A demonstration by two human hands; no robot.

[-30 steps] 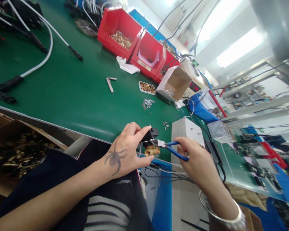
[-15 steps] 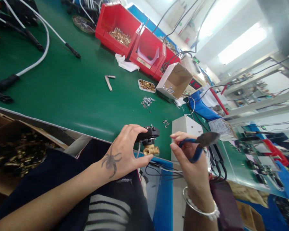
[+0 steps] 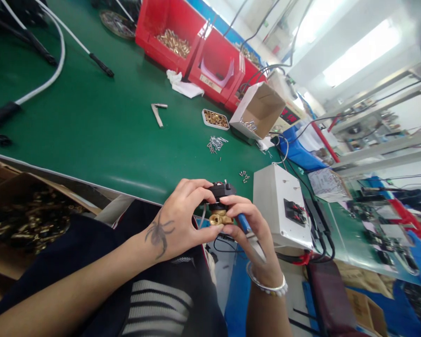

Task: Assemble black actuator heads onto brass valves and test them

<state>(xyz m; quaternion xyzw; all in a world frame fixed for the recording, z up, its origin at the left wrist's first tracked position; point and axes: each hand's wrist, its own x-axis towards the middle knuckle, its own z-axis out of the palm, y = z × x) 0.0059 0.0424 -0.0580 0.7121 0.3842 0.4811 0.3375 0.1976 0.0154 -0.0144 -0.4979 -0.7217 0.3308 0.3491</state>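
Observation:
My left hand (image 3: pixel 182 220) is closed around a small valve (image 3: pixel 219 206) with a black plastic top and a brass body, held over my lap at the near edge of the green table (image 3: pixel 101 131). My right hand (image 3: pixel 249 229) has come up against the valve from the right. Its fingertips pinch the brass body, and the blue-handled pliers (image 3: pixel 243 223) are tucked in its palm, mostly hidden by the fingers.
A white control box (image 3: pixel 280 206) with black switches stands just right of my hands. Loose screws (image 3: pixel 215 142), a tray of brass parts (image 3: pixel 215 119), an open carton (image 3: pixel 257 112) and red bins (image 3: pixel 196 47) lie further back. A box of brass fittings (image 3: pixel 24 220) sits at my left.
My right hand drew the pliers off the valve, swung them out to the right, then came back and now grips the valve's brass body with the pliers folded into the palm.

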